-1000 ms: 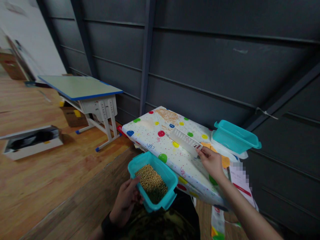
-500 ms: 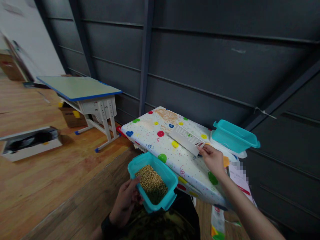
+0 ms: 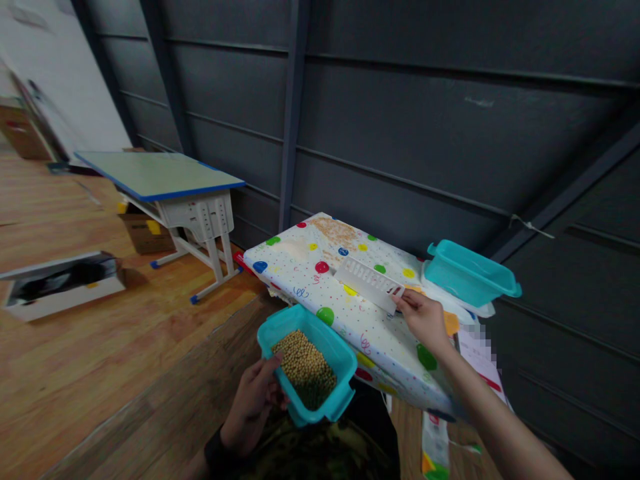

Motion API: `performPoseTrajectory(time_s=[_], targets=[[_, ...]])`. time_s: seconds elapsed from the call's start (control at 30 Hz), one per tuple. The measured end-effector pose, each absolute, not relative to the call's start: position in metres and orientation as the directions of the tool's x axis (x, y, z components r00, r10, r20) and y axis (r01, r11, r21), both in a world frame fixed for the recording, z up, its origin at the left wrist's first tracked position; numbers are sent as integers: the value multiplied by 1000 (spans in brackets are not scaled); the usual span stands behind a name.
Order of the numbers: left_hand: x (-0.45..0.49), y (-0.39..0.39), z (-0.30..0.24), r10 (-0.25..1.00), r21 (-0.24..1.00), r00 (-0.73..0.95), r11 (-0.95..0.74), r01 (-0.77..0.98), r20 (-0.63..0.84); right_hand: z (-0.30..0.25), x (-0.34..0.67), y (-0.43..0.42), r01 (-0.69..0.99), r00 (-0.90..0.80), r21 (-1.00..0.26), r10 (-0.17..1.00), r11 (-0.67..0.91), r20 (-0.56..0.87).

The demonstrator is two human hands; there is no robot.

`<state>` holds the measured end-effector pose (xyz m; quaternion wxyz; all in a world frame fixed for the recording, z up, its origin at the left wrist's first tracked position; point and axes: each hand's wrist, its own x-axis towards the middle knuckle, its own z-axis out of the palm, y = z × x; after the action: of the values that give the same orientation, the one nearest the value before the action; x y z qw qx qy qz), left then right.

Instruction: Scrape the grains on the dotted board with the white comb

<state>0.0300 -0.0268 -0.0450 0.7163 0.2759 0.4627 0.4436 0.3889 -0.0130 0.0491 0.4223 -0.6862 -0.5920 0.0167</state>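
My left hand (image 3: pixel 253 400) grips the near left side of a teal plastic box (image 3: pixel 306 363) filled with tan beans, held just below the front edge of a small table with a white dotted cloth (image 3: pixel 300 263). On that cloth my right hand (image 3: pixel 424 319) pinches the near end of a flat white slotted scraper (image 3: pixel 369 281). The scraper points away toward scattered tan grains (image 3: pixel 336 231) at the table's far end.
A second teal box (image 3: pixel 473 275) sits empty on a white lid at the table's right. A dark panelled wall rises behind. To the left stand a blue-edged school desk (image 3: pixel 160 175), cardboard boxes and an open white case (image 3: pixel 60 283) on the wooden floor.
My right hand has shifted the scraper slightly on the cloth, first away to the right, then back. The left hand and the bean box have barely moved.
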Motion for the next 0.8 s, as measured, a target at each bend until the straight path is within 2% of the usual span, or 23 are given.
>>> performPoseTrajectory(time_s=[0.4,0.8], targets=[[37,-32,-39,871,772,197,490,-405,-450,45,388,-38,759,324,-648,830,59,455],[42,-36,-44,875,769,269,483,-419,-403,57,320,-82,777,228,-616,852,133,472]])
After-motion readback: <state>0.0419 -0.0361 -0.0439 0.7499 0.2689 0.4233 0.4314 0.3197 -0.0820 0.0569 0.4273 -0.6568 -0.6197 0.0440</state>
